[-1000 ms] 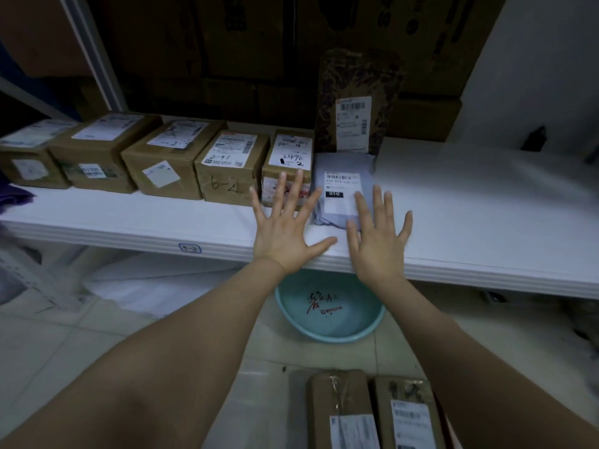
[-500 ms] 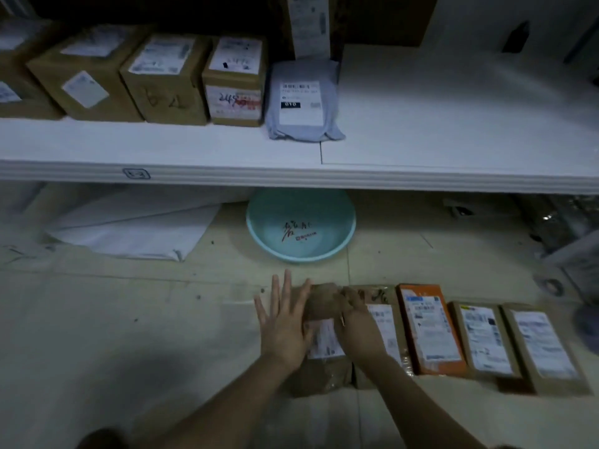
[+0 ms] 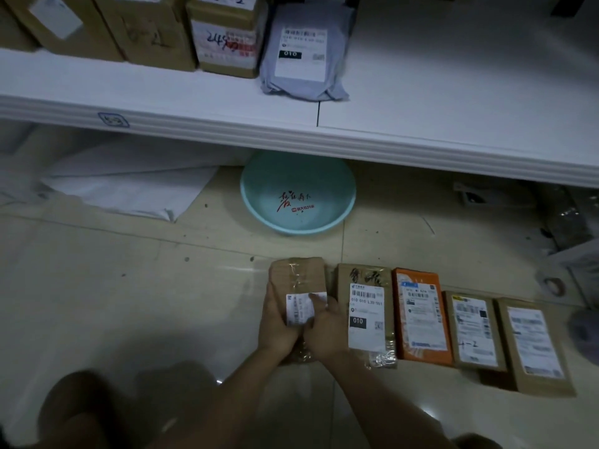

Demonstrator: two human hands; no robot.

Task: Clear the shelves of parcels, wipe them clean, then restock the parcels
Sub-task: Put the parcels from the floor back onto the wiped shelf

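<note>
We see a dim, bluish picture. The white shelf [image 3: 453, 79] is brightest; the floor [image 3: 129, 286] under it is duller and sinks into soft shadow at the bottom left corner. Small glints sit on the tiles near the bottom edge. The shelf's front edge bows with lens distortion. Print on the parcels [image 3: 421, 315] is soft, mostly unreadable.

**Shelf far, parcels near**

A row of boxes [image 3: 155, 27] stands on the shelf [image 3: 162, 89] at far left; a soft mailer [image 3: 304, 56] lies just right of them, touching the last box; below the shelf's near edge a basin [image 3: 298, 196] sits on the floor [image 3: 129, 286], a folded sheet [image 3: 129, 186] to its left; nearer, the leftmost parcel [image 3: 298, 273] is gripped between left hand [image 3: 278, 322] and right hand [image 3: 325, 328]; four more parcels [image 3: 421, 319] lie side by side to its right.
</note>
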